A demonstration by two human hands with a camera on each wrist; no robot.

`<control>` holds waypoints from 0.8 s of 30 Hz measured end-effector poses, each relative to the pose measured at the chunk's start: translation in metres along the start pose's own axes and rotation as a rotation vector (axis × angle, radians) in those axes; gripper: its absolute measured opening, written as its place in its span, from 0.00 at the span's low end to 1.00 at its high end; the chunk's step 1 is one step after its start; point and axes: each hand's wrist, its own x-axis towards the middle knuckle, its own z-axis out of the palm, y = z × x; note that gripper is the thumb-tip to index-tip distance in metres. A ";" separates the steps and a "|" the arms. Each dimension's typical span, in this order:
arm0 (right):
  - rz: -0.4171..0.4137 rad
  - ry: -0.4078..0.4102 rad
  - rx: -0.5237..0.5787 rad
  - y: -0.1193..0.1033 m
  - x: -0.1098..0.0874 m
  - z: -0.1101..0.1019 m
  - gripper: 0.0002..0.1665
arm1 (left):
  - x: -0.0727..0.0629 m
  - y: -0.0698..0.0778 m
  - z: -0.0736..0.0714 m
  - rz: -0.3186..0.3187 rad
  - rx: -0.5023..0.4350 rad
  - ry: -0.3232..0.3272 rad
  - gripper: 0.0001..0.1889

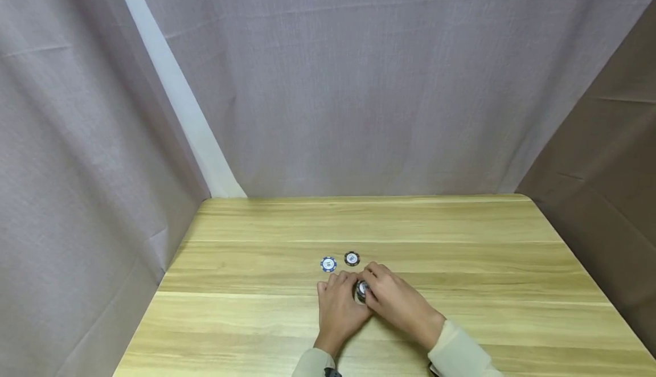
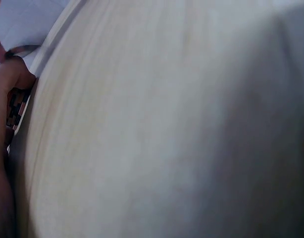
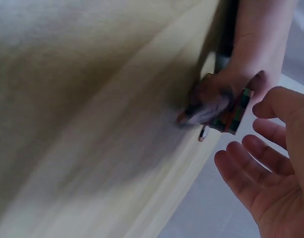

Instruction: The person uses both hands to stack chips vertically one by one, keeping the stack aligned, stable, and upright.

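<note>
My left hand (image 1: 340, 308) curls round a stack of poker chips (image 1: 361, 290), with the top chip's pale centre and dark rim showing from above. In the left wrist view only the edge of the stack (image 2: 15, 109) appears, beside the left hand (image 2: 6, 84). My right hand (image 1: 400, 303) is at the stack's right side, its thumb overlapping the top chip in the head view. From the right wrist, the right hand (image 3: 276, 173) has loosely bent, spread fingers with nothing between them, just short of the stack (image 3: 237, 113). The fingers partly hide the stack.
A blue poker chip (image 1: 328, 263) and a black poker chip (image 1: 352, 258) lie flat on the wooden table (image 1: 246, 286) beyond the hands. Grey curtains (image 1: 359, 81) hang behind the table and at its sides.
</note>
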 end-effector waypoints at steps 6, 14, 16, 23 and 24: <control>0.037 0.016 0.014 0.004 -0.007 0.001 0.14 | 0.002 0.002 -0.002 0.000 -0.023 -0.005 0.29; 0.070 -0.011 0.030 0.006 -0.011 -0.006 0.13 | 0.001 0.002 -0.005 -0.011 -0.050 -0.012 0.27; 0.083 -0.025 0.032 0.006 -0.013 -0.010 0.14 | 0.000 0.002 -0.004 -0.012 -0.052 -0.011 0.27; 0.114 -0.068 0.014 0.008 -0.023 -0.026 0.18 | -0.001 0.002 -0.003 -0.025 -0.068 -0.019 0.24; 0.115 -0.073 0.010 0.008 -0.024 -0.028 0.19 | -0.001 0.002 -0.003 -0.026 -0.068 -0.020 0.24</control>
